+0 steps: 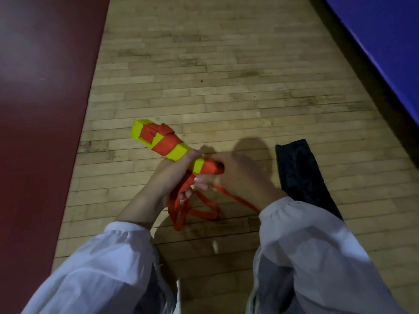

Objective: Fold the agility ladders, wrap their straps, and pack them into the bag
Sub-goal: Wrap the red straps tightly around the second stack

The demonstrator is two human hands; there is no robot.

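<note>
Both your hands are on the folded ladder (175, 152), a yellow bundle held above the wooden floor (226, 87) with its far end pointing away to the left. Your left hand (172, 177) curls round the middle from below, which steadies the bundle so the orange strap (204, 214) can go round it. Your right hand (240, 175) closes over the near end, its thumb pinching the strap there, probably to hold tension on the turn. Two bands already cross the far half. The loose remainder hangs in loops onto the floor near you, so the wrapping looks only partly done. The black bag (299, 168) lies flat just to the right, within reach for packing, and I can't tell whether it's open.
</note>
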